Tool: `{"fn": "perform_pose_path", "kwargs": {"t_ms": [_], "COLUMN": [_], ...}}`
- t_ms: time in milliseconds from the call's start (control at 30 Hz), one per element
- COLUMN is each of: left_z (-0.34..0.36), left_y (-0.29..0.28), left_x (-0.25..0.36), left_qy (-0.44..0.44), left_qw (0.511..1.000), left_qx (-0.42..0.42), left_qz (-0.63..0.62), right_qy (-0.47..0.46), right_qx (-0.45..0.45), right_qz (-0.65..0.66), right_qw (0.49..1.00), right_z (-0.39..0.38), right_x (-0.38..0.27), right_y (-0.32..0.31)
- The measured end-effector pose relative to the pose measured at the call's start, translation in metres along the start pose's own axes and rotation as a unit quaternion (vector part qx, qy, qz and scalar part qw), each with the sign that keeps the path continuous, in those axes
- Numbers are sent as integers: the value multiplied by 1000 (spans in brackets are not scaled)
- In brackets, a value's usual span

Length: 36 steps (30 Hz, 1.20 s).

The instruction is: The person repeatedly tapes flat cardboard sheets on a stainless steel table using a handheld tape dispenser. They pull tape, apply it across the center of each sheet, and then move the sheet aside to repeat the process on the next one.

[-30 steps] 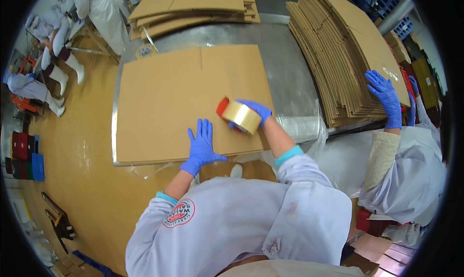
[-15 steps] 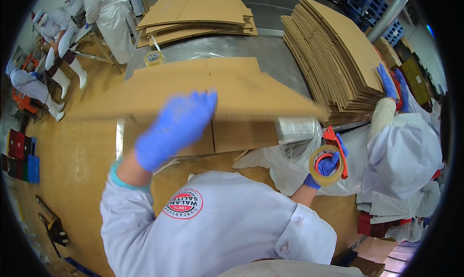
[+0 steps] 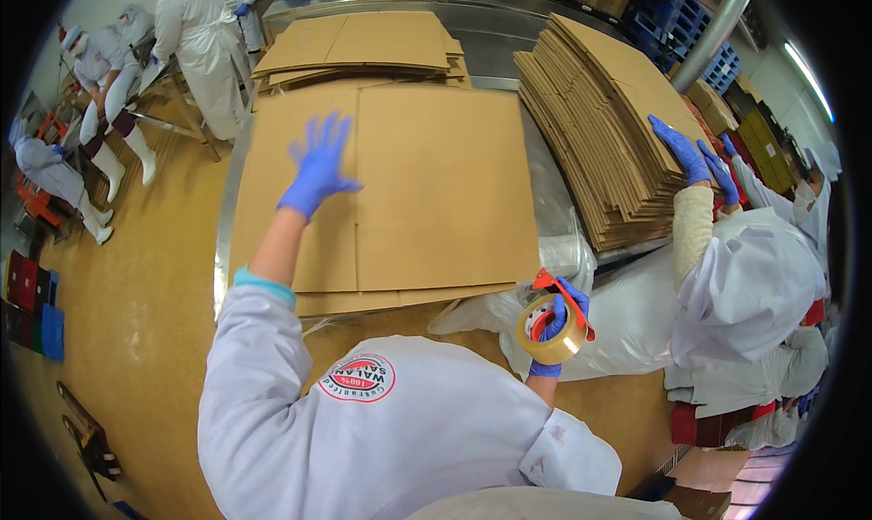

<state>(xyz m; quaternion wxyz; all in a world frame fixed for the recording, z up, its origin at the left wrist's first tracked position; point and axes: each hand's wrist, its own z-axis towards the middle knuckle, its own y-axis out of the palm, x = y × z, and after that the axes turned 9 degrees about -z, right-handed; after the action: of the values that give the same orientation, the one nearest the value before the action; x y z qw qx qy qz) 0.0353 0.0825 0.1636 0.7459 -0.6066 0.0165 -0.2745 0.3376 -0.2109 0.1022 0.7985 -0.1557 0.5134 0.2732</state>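
A flattened brown cardboard box (image 3: 440, 198) lies before me on the metal table, with another flat sheet showing under its near edge. Above its left half, my left hand (image 3: 318, 170) in a blue glove spreads its fingers wide and holds nothing. Whether the palm touches the cardboard I cannot tell. To the right of the near edge, my right hand (image 3: 552, 320), also gloved, is closed round a hand-held tape dispenser (image 3: 569, 342) with red parts and a wide roll of clear tape.
Flat cartons form a tall stack (image 3: 599, 148) at right and a lower stack (image 3: 359, 43) at the back. A co-worker in white (image 3: 740, 284) rests gloved hands on the tall stack. More people are at far left. A pallet jack (image 3: 91, 438) stands on the floor.
The flat cardboard, gripped and tilted in my left hand before, now lies flat on the table. My left hand has let go and spread. The tape dispenser has moved left in my right hand.
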Motion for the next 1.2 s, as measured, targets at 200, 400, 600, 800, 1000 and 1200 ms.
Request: {"fn": "perform_pose_path", "kwargs": {"t_ms": [200,400,600,800,1000,1200], "left_z": [-183,-240,-251,-259,-247,-248], "left_y": [58,67,78,85,84,90], "left_x": [-139,-53,-49,-54,-50,-51], "left_qy": [-244,-137,-126,-127,-127,-128], "left_qw": [956,973,979,980,982,982], "left_qx": [-161,-179,-136,-138,-128,-131], "left_qz": [-20,-49,-87,-70,-57,-54], "right_qy": [32,58,77,265,197,247], "right_qx": [-219,-402,-436,-532,-522,-517], "right_qz": [-8,158,243,127,139,60], "right_qw": [975,900,863,794,819,817], "right_z": [-4,-30,-43,-36,-92,-122], "right_x": [-25,-19,68,85,69,45], "right_y": [83,258,411,434,318,256]}}
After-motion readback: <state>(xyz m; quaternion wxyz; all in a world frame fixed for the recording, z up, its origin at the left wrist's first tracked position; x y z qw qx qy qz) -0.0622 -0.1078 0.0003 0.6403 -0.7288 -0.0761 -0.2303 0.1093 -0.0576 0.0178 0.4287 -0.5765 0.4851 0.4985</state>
